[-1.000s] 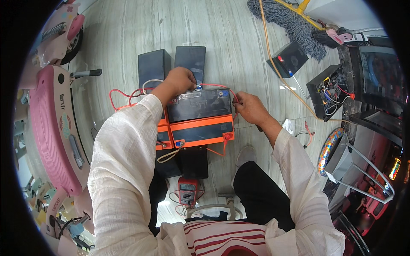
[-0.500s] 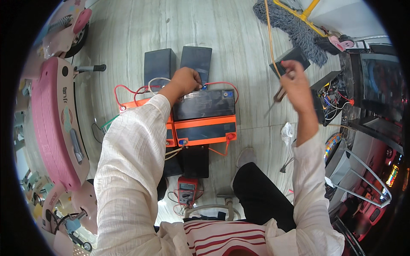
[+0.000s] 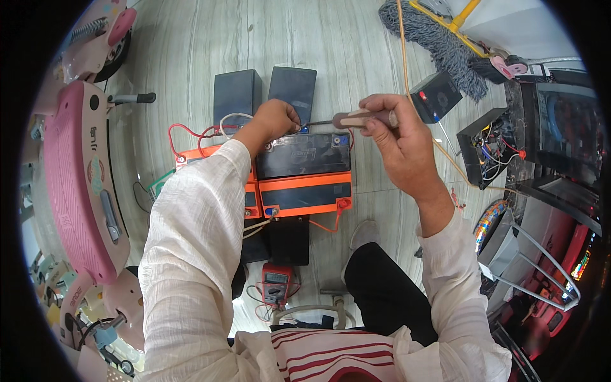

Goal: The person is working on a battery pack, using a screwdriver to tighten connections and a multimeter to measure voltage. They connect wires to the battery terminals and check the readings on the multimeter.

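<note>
My left hand (image 3: 275,121) is closed in a pinch at the near end of a dark battery (image 3: 293,89); what its fingertips hold is hidden. Beside those fingertips is a small blue terminal (image 3: 304,129). In my right hand (image 3: 402,143) a screwdriver (image 3: 347,120) lies nearly level, its shaft pointing left, close to that terminal. Another dark battery (image 3: 235,94) stands to the left. Nearer me is a black-topped battery (image 3: 302,156), then an orange battery (image 3: 305,195). Red wires (image 3: 184,129) and a white wire (image 3: 234,116) run around the group.
A red multimeter (image 3: 277,284) sits near my feet, below a black battery (image 3: 290,242). At right are a loose black battery (image 3: 439,94), an opened black case with wires (image 3: 489,149) and a grey mop (image 3: 433,48). A pink scooter (image 3: 89,184) stands on the left.
My right hand has swung left from beside the loose battery, bringing the screwdriver level at the blue terminal. My left hand has stayed almost in place.
</note>
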The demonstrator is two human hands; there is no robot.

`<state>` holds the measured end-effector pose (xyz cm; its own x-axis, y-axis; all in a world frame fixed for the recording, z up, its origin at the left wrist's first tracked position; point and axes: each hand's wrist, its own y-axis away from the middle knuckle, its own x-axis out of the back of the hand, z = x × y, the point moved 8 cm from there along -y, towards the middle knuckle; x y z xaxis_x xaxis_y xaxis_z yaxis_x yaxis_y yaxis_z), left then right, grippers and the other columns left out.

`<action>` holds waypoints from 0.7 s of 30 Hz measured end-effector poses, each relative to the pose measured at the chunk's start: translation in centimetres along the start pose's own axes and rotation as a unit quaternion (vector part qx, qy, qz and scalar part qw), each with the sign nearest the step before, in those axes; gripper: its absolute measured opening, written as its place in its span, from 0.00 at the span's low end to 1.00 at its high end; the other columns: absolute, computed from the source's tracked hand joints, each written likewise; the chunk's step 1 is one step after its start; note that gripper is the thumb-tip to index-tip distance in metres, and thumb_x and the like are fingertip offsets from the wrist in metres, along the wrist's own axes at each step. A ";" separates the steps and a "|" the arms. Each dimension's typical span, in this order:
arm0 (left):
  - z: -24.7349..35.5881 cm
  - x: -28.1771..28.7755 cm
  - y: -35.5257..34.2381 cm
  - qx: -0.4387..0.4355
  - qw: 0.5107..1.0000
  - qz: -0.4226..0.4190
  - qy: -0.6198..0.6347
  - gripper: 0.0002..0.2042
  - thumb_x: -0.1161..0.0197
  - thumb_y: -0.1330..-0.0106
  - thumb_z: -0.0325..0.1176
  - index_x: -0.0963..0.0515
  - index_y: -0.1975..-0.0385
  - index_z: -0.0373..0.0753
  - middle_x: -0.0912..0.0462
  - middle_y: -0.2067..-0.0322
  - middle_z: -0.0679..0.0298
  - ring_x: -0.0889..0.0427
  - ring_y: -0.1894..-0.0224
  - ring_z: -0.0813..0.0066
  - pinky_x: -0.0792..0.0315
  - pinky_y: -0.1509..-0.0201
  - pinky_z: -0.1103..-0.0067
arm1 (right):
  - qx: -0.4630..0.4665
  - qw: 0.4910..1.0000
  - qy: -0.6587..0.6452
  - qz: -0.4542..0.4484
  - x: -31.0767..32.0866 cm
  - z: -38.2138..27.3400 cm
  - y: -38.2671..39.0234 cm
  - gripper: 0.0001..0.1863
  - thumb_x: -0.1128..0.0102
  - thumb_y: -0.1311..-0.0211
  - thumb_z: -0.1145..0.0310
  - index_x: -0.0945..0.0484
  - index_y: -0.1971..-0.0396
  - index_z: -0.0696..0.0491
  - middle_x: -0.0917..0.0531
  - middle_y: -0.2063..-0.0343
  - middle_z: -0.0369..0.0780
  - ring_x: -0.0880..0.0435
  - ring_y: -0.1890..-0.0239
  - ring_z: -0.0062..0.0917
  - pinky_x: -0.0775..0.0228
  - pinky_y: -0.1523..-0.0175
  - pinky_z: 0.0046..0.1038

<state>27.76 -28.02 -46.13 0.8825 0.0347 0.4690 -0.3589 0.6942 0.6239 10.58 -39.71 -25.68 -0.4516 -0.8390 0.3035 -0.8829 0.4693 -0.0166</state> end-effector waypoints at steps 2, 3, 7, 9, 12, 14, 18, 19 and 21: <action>0.0 -0.1 -0.1 -0.005 1.000 -0.002 0.001 0.08 0.27 0.50 0.29 0.13 0.69 0.38 0.12 0.70 0.58 0.14 0.66 0.66 0.23 0.58 0.73 | -0.005 1.000 0.005 -0.009 -0.5 0.2 0.3 0.09 0.45 0.31 0.76 0.30 0.53 0.60 0.17 0.60 0.44 0.13 0.53 0.30 0.22 0.53 0.25; 0.0 -0.1 -0.1 -0.007 1.000 -0.003 0.002 0.08 0.27 0.50 0.29 0.13 0.69 0.38 0.12 0.70 0.58 0.14 0.66 0.67 0.23 0.58 0.74 | -0.004 1.000 0.007 -0.016 -0.8 0.2 0.4 0.10 0.44 0.31 0.76 0.30 0.53 0.60 0.18 0.59 0.44 0.13 0.54 0.30 0.22 0.53 0.25; 0.0 -0.1 -0.1 -0.008 1.000 -0.004 0.003 0.08 0.28 0.50 0.28 0.13 0.69 0.38 0.12 0.69 0.58 0.14 0.66 0.66 0.23 0.57 0.74 | 0.021 0.999 0.027 -0.016 -1.8 0.0 0.4 0.10 0.44 0.31 0.76 0.30 0.53 0.59 0.20 0.59 0.45 0.13 0.54 0.30 0.21 0.53 0.26; 0.0 0.0 -0.1 -0.014 1.000 -0.003 -0.004 0.08 0.28 0.50 0.28 0.12 0.69 0.39 0.12 0.69 0.58 0.14 0.66 0.66 0.23 0.57 0.74 | 0.026 0.999 0.034 -0.020 -2.3 0.0 0.5 0.10 0.43 0.32 0.76 0.30 0.53 0.58 0.20 0.59 0.44 0.14 0.54 0.31 0.21 0.53 0.27; 0.6 0.1 0.2 -0.012 1.000 -0.003 -0.004 0.09 0.28 0.48 0.27 0.13 0.67 0.35 0.13 0.70 0.58 0.16 0.67 0.71 0.24 0.58 0.76 | 0.034 0.998 0.055 -0.026 -2.7 0.0 0.5 0.11 0.41 0.33 0.75 0.29 0.54 0.58 0.21 0.58 0.44 0.14 0.55 0.31 0.21 0.53 0.27; 0.7 0.1 0.3 -0.013 1.000 -0.002 -0.007 0.08 0.28 0.48 0.27 0.13 0.67 0.35 0.13 0.70 0.58 0.16 0.67 0.71 0.24 0.58 0.76 | 0.044 0.996 0.067 -0.028 -3.0 0.0 0.5 0.11 0.41 0.33 0.74 0.29 0.54 0.57 0.21 0.58 0.44 0.15 0.55 0.32 0.21 0.52 0.28; 0.3 0.1 0.2 -0.015 1.000 0.002 -0.003 0.09 0.28 0.49 0.27 0.13 0.68 0.34 0.13 0.71 0.58 0.16 0.68 0.71 0.24 0.58 0.76 | 0.059 0.995 0.075 -0.033 -3.2 -0.4 0.5 0.11 0.41 0.33 0.74 0.30 0.54 0.57 0.21 0.59 0.45 0.15 0.56 0.33 0.21 0.52 0.30; 0.3 0.1 0.2 -0.016 1.000 0.002 -0.005 0.09 0.28 0.49 0.27 0.13 0.68 0.35 0.13 0.71 0.58 0.16 0.68 0.71 0.24 0.58 0.76 | 0.060 0.995 0.075 -0.035 -3.3 -0.5 0.5 0.11 0.41 0.33 0.74 0.30 0.54 0.57 0.21 0.59 0.45 0.15 0.56 0.33 0.21 0.52 0.30; 0.4 0.1 0.2 -0.018 1.000 0.001 -0.009 0.09 0.28 0.49 0.27 0.13 0.67 0.35 0.13 0.71 0.58 0.16 0.68 0.71 0.24 0.58 0.76 | 0.064 0.994 0.084 -0.033 -3.3 -0.5 0.5 0.11 0.42 0.33 0.74 0.30 0.54 0.57 0.21 0.59 0.45 0.15 0.56 0.34 0.21 0.52 0.30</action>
<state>27.66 -28.18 -45.68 0.8759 0.0245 0.4818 -0.3500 0.7196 0.5997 11.68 -36.53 -26.25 -0.3738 -0.8038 0.4628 -0.9239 0.3665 -0.1098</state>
